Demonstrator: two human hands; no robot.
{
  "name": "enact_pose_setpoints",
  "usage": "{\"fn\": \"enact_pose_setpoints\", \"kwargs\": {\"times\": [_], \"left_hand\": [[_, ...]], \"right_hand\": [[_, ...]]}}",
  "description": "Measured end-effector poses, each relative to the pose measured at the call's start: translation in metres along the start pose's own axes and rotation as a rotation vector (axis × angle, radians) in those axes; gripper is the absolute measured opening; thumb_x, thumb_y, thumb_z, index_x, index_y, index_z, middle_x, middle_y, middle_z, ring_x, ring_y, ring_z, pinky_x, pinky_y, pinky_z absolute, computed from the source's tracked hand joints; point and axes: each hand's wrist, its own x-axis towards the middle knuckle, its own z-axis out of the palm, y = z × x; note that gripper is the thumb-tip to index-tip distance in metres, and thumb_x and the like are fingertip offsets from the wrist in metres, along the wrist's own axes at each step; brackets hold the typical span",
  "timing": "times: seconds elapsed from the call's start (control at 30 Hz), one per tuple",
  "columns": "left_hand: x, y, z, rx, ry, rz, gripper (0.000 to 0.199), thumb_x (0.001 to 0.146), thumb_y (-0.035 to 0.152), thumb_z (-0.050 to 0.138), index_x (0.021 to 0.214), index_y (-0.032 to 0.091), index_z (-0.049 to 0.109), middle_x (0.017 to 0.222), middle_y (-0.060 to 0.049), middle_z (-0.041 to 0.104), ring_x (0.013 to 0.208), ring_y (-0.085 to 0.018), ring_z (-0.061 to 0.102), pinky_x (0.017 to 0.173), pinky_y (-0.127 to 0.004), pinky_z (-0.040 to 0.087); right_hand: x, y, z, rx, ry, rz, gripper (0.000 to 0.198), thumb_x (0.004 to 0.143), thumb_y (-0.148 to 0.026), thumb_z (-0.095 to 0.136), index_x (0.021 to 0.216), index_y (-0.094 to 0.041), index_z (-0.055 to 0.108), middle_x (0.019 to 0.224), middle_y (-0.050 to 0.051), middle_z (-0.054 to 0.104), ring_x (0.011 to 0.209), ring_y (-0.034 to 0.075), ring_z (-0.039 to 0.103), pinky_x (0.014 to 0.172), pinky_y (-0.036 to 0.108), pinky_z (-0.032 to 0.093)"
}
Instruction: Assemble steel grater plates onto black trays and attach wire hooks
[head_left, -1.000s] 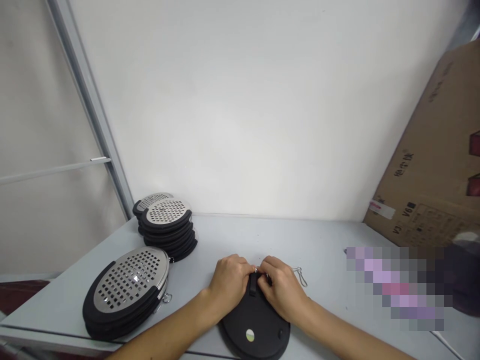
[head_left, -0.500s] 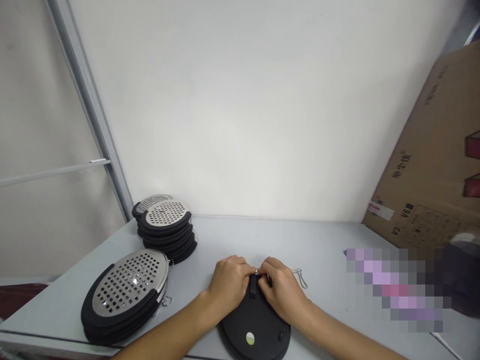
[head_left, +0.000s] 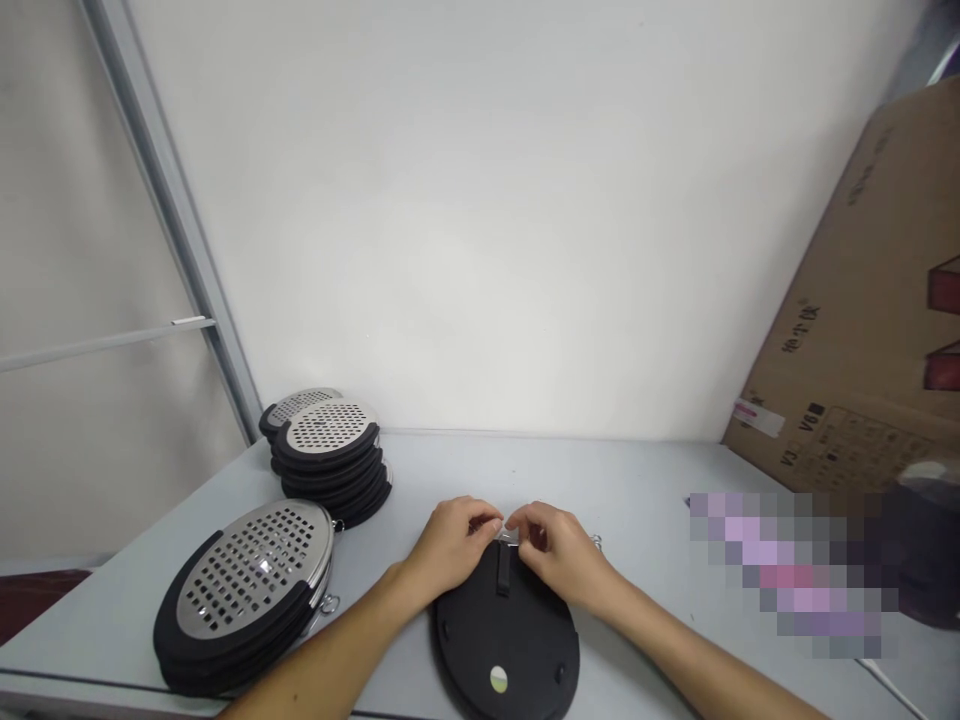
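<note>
1. A black oval piece (head_left: 517, 640) is laid on the bench (head_left: 645, 600) at its near edge, between the forearms, with its narrower end pointed away from the wearer and its lower end set close to the bottom of the view
2. Its upper face is marked by a round white-and-green sticker (head_left: 499, 679) near the lower end, and a short black strap (head_left: 503, 569) is seen at the far end
3. The left hand (head_left: 457, 545) is placed by the far end, on the left of the strap, with fingers curled and thumb and forefinger held close together; whether anything is gripped cannot be told
4. The right hand (head_left: 555, 548) is placed opposite, fingers bent and partly spread, its fingertips pointed at those of the left hand; whether anything is pinched cannot be told either
5. Thin shiny metal (head_left: 508, 537) is glimpsed between the two sets of fingertips, and a bent wire end (head_left: 597, 542) is seen just beyond the right hand
6. To the left, a black-rimmed oval item with a perforated metal top (head_left: 259, 570) is rested on the bench; behind it, similar items are piled in a stack (head_left: 330, 465)
7. A printed cardboard box (head_left: 840, 330) is stood at the right, and a purple object (head_left: 787, 570) is blurred by pixelation
</note>
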Motion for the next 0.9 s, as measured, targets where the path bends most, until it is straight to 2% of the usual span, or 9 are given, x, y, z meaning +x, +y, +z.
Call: {"fn": "enact_pose_setpoints", "kwargs": {"times": [0.1, 0.2, 0.37, 0.5, 0.63, 0.8, 0.9], "left_hand": [[0.0, 0.003, -0.001, 0.054, -0.061, 0.016, 0.03, 0.092, 0.03, 0.045, 0.083, 0.019, 0.071, 0.079, -0.002, 0.069, 0.074, -0.015, 0.059, 0.069, -0.024, 0.041], [0.0, 0.005, -0.002, 0.108, -0.081, 0.017, 0.038, 0.094, 0.033, 0.041, 0.072, 0.017, 0.067, 0.069, -0.001, 0.065, 0.068, -0.014, 0.056, 0.064, -0.023, 0.039], [0.0, 0.005, -0.001, 0.14, -0.104, 0.036, 0.035, 0.094, 0.034, 0.042, 0.079, 0.018, 0.069, 0.078, -0.003, 0.068, 0.074, -0.016, 0.058, 0.07, -0.024, 0.04], [-0.002, 0.004, -0.001, 0.136, -0.125, 0.065, 0.031, 0.094, 0.032, 0.044, 0.089, 0.02, 0.071, 0.088, -0.004, 0.07, 0.083, -0.017, 0.061, 0.077, -0.025, 0.041], [-0.003, 0.003, -0.002, 0.142, -0.127, 0.074, 0.03, 0.094, 0.032, 0.044, 0.089, 0.021, 0.072, 0.088, -0.003, 0.07, 0.083, -0.017, 0.061, 0.077, -0.025, 0.042], [-0.003, 0.004, -0.002, 0.144, -0.123, 0.078, 0.03, 0.094, 0.033, 0.044, 0.087, 0.021, 0.071, 0.087, -0.003, 0.07, 0.082, -0.017, 0.06, 0.075, -0.025, 0.042], [-0.003, 0.004, -0.002, 0.139, -0.129, 0.079, 0.03, 0.094, 0.033, 0.044, 0.087, 0.021, 0.071, 0.087, -0.003, 0.07, 0.083, -0.017, 0.061, 0.076, -0.025, 0.042]], "right_hand": [[0.006, 0.004, -0.007, 0.118, -0.051, 0.058, 0.03, 0.07, -0.007, 0.047, 0.089, -0.017, 0.068, 0.07, 0.0, 0.062, 0.065, 0.014, 0.056, 0.063, 0.025, 0.044], [0.011, 0.012, -0.013, 0.199, -0.035, 0.09, 0.027, 0.075, -0.012, 0.047, 0.092, -0.015, 0.068, 0.072, 0.001, 0.062, 0.068, 0.015, 0.058, 0.064, 0.026, 0.046], [0.015, 0.023, -0.02, 0.22, -0.055, 0.123, 0.025, 0.077, -0.016, 0.046, 0.09, -0.015, 0.068, 0.067, 0.0, 0.06, 0.058, 0.013, 0.055, 0.057, 0.025, 0.045], [0.016, 0.024, -0.029, 0.184, -0.103, 0.14, 0.023, 0.078, -0.018, 0.049, 0.089, -0.015, 0.069, 0.062, 0.0, 0.059, 0.056, 0.013, 0.054, 0.054, 0.024, 0.043], [0.018, 0.03, -0.049, 0.121, -0.162, 0.227, 0.023, 0.078, -0.021, 0.051, 0.09, -0.014, 0.07, 0.061, 0.001, 0.061, 0.056, 0.013, 0.056, 0.054, 0.023, 0.043], [0.017, 0.045, -0.082, -0.103, -0.304, 0.238, 0.02, 0.071, -0.018, 0.056, 0.084, -0.015, 0.071, 0.078, 0.005, 0.069, 0.068, 0.017, 0.061, 0.061, 0.025, 0.045], [0.015, 0.051, -0.097, -0.217, -0.4, 0.273, 0.026, 0.067, -0.02, 0.062, 0.091, -0.017, 0.072, 0.088, 0.007, 0.069, 0.073, 0.02, 0.062, 0.062, 0.026, 0.045]]}}
